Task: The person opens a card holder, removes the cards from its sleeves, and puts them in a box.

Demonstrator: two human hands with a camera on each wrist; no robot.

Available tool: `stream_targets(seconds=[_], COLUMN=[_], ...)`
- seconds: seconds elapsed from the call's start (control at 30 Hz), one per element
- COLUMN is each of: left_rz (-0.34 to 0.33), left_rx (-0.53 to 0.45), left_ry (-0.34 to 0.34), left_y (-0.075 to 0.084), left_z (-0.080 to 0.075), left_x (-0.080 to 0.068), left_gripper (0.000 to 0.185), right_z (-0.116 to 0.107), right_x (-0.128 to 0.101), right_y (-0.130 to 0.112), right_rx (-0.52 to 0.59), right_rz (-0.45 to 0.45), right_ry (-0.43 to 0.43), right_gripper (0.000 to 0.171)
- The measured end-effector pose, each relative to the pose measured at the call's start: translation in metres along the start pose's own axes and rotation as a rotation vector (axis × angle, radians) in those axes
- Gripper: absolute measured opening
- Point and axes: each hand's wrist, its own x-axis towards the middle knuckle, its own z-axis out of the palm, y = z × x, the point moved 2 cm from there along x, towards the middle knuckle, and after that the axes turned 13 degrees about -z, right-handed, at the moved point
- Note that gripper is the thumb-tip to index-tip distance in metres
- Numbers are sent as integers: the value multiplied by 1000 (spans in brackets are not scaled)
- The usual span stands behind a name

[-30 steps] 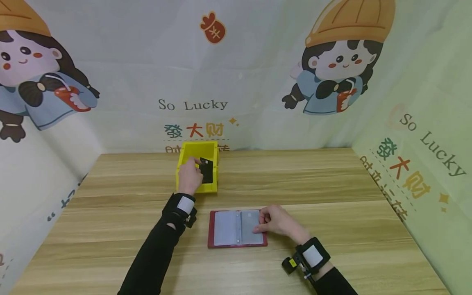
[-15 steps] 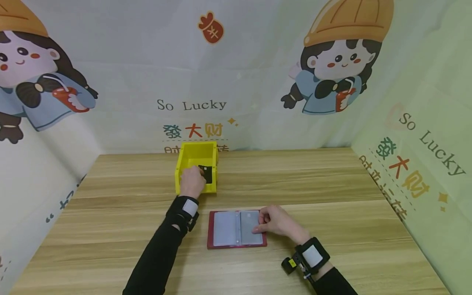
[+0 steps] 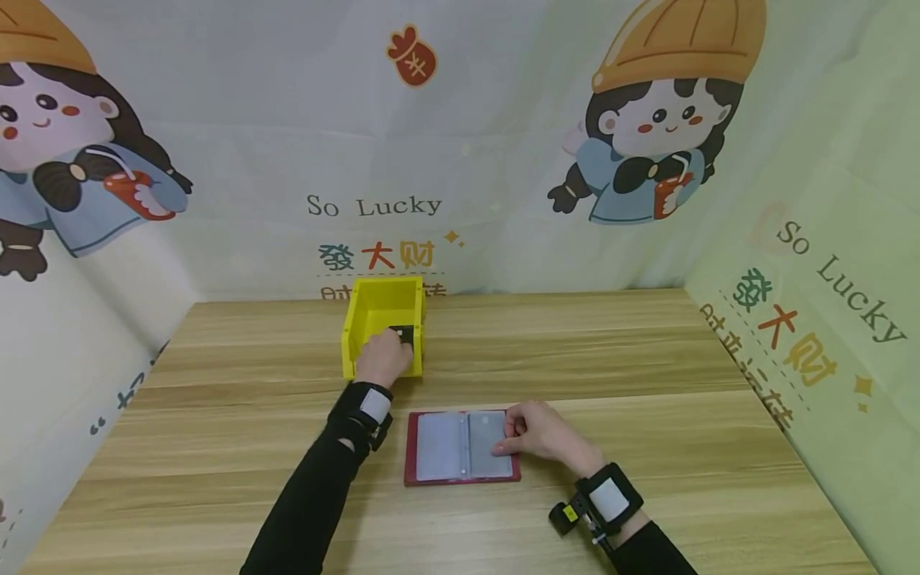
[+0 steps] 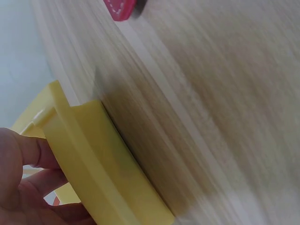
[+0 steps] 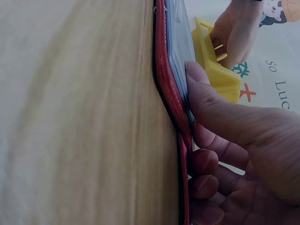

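Wooden table (image 3: 647,383), printed cartoon backdrop (image 3: 503,120) on three sides with "So Lucky" text. Left to right: black sleeve (image 3: 302,503) with a wrist-strap camera, left hand (image 3: 383,358) reaching into the yellow box (image 3: 350,319), which sits toward the table's far edge, left of centre. Fingers are curled down over a black card (image 3: 404,334) inside the box; only a sliver of the card shows past the knuckles, so whether it is actually pinched cannot be told. Left wrist view shows the box's outer wall (image 4: 103,154) close up, with the fingers (image 4: 33,150) hooked behind it. Just right and nearer the front edge lies an open red card holder (image 3: 411,447) with clear sleeves, flat on the table, well apart from the box. Right hand (image 3: 542,431) rests on the holder's right page, thumb (image 5: 211,98) stretched out and pressing the plastic sleeve, other fingers (image 5: 206,164) loosely curled against its right edge, holding nothing.
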Motion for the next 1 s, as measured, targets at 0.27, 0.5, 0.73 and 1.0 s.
stream_targets(seconds=[0.27,0.5,0.73,1.0], left_rz=[28,214,380,538], left_rx=[81,25,-273,-157], left_ry=[23,229,335,-148], left_y=[0,-4,0,-6], left_z=[1,0,-3,27], left_x=[-6,-14,-47,-84], left_gripper=[30,34,27,28], right_z=[0,-1,-2,-3], right_x=[0,0,-1,-1], right_y=[0,0,0,1], right_rx=[3,-4,-14,-36], right_rz=[-7,-14,-14,-60], right_ry=[0,0,-3,-3], right_gripper=[33,32,33,34])
